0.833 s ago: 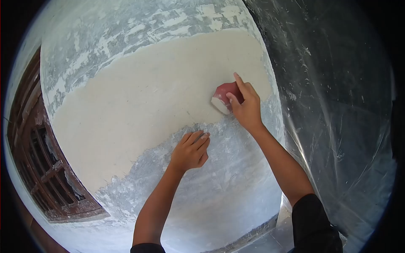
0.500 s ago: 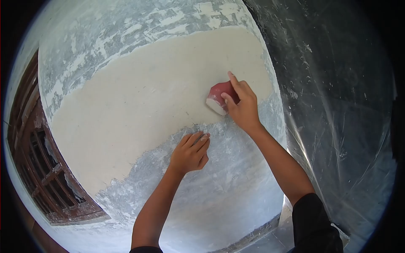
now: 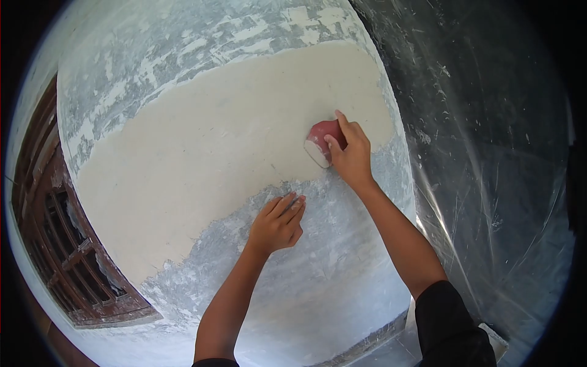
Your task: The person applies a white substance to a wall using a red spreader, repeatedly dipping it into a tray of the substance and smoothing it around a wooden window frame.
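Note:
My right hand [image 3: 353,150] grips a red scraper [image 3: 324,137] with white paste along its lower left edge, and the tool lies against the wall. Around it is a broad cream layer of filler [image 3: 202,140] with an uneven lower border. My left hand [image 3: 277,224] is just below that border, over the grey, patchy wall surface [image 3: 324,257]. Its fingers are bent and close together, with something small and dark between the fingertips that I cannot make out.
A brown window frame with bars [image 3: 79,263] is at the left. Dark, shiny plastic sheeting [image 3: 489,159] hangs along the right side of the wall. White streaky patches [image 3: 232,33] mark the wall's upper part.
My right hand and the scraper have shifted slightly down, with the scraper's blade end a little further right. My left hand has barely moved.

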Demonstrator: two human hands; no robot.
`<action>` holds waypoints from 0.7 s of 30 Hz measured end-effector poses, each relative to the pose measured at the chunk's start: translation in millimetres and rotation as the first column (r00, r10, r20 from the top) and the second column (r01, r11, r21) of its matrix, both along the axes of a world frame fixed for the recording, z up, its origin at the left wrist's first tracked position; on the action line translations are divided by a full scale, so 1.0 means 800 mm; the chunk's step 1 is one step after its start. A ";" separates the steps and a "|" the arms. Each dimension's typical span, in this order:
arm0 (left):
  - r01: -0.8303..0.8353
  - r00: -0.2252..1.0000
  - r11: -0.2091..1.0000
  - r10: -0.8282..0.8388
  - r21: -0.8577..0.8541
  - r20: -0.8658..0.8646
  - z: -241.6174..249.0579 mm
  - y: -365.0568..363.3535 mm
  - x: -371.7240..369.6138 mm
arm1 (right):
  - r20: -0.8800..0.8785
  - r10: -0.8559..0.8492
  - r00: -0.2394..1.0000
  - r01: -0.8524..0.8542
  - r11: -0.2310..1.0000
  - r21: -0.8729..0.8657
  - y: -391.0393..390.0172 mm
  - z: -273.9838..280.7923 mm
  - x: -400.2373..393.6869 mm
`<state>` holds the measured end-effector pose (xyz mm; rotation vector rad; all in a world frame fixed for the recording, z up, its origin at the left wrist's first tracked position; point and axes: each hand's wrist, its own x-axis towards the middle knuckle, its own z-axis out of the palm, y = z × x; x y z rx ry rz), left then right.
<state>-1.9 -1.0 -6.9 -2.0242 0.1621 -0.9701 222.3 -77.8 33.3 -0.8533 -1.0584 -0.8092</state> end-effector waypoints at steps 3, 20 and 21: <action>0.002 1.000 1.000 -0.002 0.004 0.001 -0.002 0.001 -0.001 | -0.160 -0.089 0.983 0.107 0.989 0.104 -0.025 0.008 0.025; 0.001 1.000 1.000 -0.001 -0.012 -0.007 0.000 0.003 0.000 | 0.058 -0.033 0.998 0.034 0.999 -0.017 -0.011 -0.021 0.019; -0.001 1.000 1.000 0.001 -0.002 -0.001 -0.001 0.003 0.000 | -0.054 -0.136 0.989 0.140 0.987 0.083 -0.018 -0.013 0.035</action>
